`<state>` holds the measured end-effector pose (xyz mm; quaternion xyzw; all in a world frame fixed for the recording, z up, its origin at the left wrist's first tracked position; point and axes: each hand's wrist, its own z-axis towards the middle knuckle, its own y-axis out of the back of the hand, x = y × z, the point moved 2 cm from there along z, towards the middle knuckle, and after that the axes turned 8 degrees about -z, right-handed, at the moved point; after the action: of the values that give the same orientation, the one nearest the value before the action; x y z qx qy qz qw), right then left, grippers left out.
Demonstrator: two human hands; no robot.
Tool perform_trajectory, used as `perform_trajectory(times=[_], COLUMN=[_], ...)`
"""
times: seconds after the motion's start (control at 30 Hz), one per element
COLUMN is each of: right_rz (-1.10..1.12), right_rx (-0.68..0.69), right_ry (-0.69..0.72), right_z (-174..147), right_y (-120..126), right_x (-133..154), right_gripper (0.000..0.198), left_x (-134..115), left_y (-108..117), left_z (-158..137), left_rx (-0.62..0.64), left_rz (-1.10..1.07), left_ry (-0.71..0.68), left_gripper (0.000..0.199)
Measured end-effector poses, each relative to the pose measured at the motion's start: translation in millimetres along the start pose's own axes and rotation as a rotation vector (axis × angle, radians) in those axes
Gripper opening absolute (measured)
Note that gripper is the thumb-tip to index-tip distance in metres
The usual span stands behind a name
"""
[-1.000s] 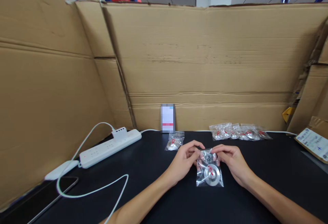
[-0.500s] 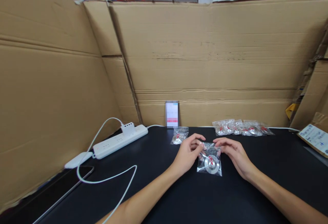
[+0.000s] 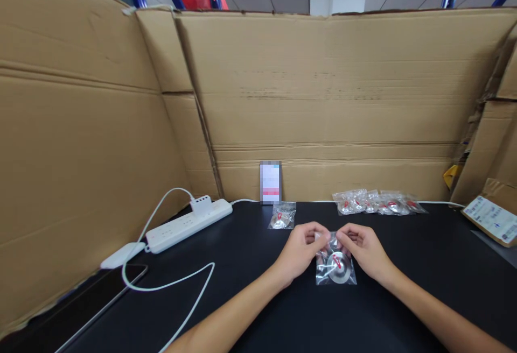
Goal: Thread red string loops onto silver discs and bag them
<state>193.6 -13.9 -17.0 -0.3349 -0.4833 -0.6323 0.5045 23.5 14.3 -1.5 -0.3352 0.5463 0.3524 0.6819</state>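
Observation:
A clear plastic bag with a round silver metal disc inside lies in front of me on the black table. A red cord or tie shows at the disc's middle. My left hand pinches the bag's top edge at its left corner. On the other side, my right hand pinches the same edge with thumb and fingers. Both hands are closed, and the fingers hide part of the bag's upper rim.
Behind my left hand lies another bagged disc, near an upright phone. Several bagged discs form a row by the cardboard wall. A power strip with a white cable is left; a labelled package sits right.
My right hand has come in and closed on the bag's top edge. The bag and my left hand have shifted slightly right and nearer to me. The view has tilted a little.

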Motion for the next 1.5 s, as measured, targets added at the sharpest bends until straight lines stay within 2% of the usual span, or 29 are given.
perform_trajectory(times=[0.1,0.23,0.43,0.6,0.77,1.2,1.5], right_rz=[-0.015,0.003,0.003,-0.033,-0.006,0.038,0.121], right_rx=[0.024,0.111,0.147,0.203,0.247,0.246,0.064], right_ry=[0.016,-0.014,-0.023,-0.056,-0.07,-0.085,-0.122], right_z=[-1.1,-2.0,-0.7,1.9,2.8,3.5,4.7], right_y=[-2.1,-4.9,-4.2,-0.5,2.4,11.6,17.5], right_x=[2.5,3.0,1.3,0.1,3.6,1.7,-8.4], right_gripper=[0.029,0.031,0.03,0.027,0.03,0.028,0.033], left_x=[-1.9,-3.4,-3.9,-12.9,-15.6,-13.3,-7.7], left_y=[-4.5,-4.7,6.4,16.9,28.0,38.8,23.7], left_z=[-2.0,-2.5,0.9,1.0,2.8,7.5,4.0], left_rx=[0.028,0.065,0.282,0.325,0.386,0.416,0.213], left_rz=[0.018,0.037,0.137,0.4,0.51,0.502,0.302], left_ry=[0.01,0.016,0.153,0.088,0.074,0.073,0.017], left_gripper=[0.032,0.034,0.041,0.037,0.035,0.03,0.025])
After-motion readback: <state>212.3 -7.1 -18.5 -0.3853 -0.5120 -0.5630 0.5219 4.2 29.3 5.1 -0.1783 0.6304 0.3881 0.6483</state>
